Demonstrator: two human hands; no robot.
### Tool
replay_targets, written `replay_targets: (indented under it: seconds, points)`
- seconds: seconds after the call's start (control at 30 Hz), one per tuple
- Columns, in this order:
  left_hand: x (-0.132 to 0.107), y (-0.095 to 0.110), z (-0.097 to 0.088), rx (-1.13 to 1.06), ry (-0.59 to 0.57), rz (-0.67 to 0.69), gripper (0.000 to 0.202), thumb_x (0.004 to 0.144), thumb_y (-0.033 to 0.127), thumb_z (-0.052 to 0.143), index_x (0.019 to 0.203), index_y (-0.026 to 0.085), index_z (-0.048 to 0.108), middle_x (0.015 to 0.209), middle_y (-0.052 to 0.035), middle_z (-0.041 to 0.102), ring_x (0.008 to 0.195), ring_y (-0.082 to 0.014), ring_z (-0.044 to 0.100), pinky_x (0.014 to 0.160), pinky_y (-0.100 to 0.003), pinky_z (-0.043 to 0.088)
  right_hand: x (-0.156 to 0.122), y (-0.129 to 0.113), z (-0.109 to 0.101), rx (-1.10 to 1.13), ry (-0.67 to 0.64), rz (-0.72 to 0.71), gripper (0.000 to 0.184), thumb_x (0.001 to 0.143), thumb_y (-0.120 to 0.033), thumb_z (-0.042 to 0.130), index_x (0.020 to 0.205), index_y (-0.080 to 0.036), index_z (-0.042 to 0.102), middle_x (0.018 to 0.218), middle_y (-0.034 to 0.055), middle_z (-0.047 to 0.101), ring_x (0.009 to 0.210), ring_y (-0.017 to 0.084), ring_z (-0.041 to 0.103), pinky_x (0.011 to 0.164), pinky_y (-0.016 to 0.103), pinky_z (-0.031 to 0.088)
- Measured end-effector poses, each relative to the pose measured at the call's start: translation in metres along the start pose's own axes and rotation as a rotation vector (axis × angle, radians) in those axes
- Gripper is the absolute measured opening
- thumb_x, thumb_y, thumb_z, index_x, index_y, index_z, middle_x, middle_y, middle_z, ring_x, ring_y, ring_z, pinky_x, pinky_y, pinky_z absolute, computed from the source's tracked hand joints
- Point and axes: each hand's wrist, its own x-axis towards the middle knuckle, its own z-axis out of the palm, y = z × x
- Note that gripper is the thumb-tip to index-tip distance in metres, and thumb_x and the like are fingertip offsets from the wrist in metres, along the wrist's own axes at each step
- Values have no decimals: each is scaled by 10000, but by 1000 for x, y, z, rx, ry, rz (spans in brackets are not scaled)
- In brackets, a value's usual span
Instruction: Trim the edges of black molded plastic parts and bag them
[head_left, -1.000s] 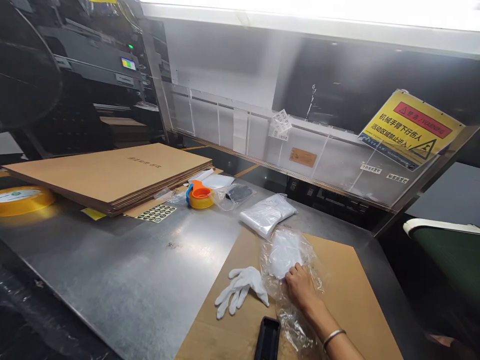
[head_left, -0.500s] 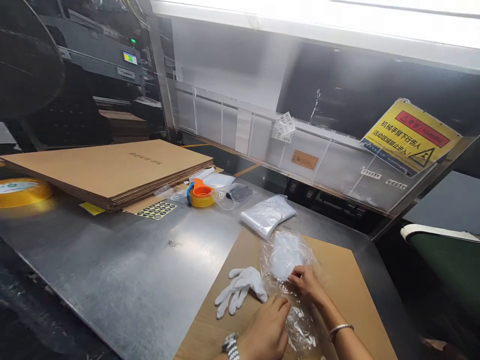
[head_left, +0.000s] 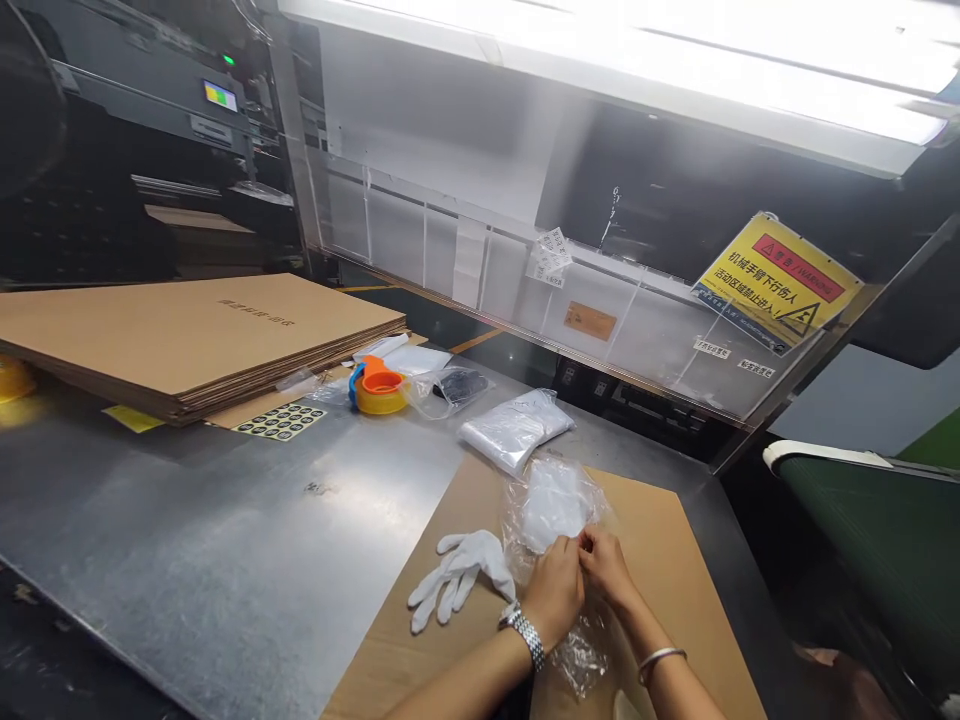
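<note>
A clear plastic bag (head_left: 551,500) with white contents lies on a brown cardboard sheet (head_left: 660,560). My left hand (head_left: 556,588), wearing a metal watch, is at the bag's near edge with its fingers bent together. Close against it is my right hand (head_left: 604,565), a bangle on the wrist, its thumb and fingers pinched. Both appear to grip the bag's film where their fingertips meet; the exact hold is hidden. Crumpled clear film (head_left: 581,655) lies below the hands. To the left of them rests a white glove (head_left: 461,578).
Behind the bag lies a white plastic packet (head_left: 517,430). An orange and yellow tape dispenser (head_left: 379,388) stands near a sticker sheet (head_left: 279,421) and a stack of cardboard (head_left: 202,335). A transparent panel bears a yellow warning sign (head_left: 780,282). The green conveyor (head_left: 862,530) is at right.
My left hand has moved up and right to meet my right hand at the bag's edge. The camera view has shifted slightly right.
</note>
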Motion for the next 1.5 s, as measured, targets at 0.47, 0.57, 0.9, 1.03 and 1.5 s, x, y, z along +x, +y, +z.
replay_targets:
  seconds: [0.47, 0.57, 0.9, 1.03, 1.5]
  points:
    - [17, 4, 13, 193, 9, 130, 411, 772, 36, 465, 1177, 101, 492, 1345, -172, 435, 1071, -287, 501, 805, -401, 492, -2, 5, -35, 530, 174, 205, 235, 893, -341, 535, 804, -127, 572, 746, -17, 593, 610, 86, 560, 575, 240, 480]
    - [9, -1, 8, 114, 78, 198, 322, 774, 46, 419, 1055, 142, 544, 1184, -128, 541, 999, -249, 531, 813, -368, 492, -5, 2, -36, 577, 204, 214, 243, 898, -354, 521, 813, -129, 562, 731, -21, 578, 572, 76, 535, 531, 221, 457]
    - [-1, 3, -16, -138, 388, 195, 308, 888, 221, 389, 1184, 137, 417, 1086, -118, 499, 944, -190, 545, 845, -338, 486, -38, -46, -55, 430, 173, -64, 338, 818, -494, 543, 744, -164, 543, 669, -10, 565, 628, 124, 519, 595, 248, 413]
    - [-9, 6, -27, -101, 344, 323, 293, 764, 149, 548, 1052, 200, 542, 945, -53, 563, 908, -212, 530, 801, -347, 489, -58, -66, -51, 225, 144, -132, 297, 834, -448, 521, 738, -172, 578, 683, 10, 575, 652, 146, 518, 596, 249, 392]
    - [-60, -57, -55, 99, 550, 325, 269, 914, 140, 367, 1070, 151, 586, 807, -49, 477, 721, -166, 494, 631, -290, 466, -166, -97, 45, -483, 90, 79, 329, 856, -459, 458, 761, -188, 617, 619, 98, 657, 578, 262, 636, 505, 290, 399]
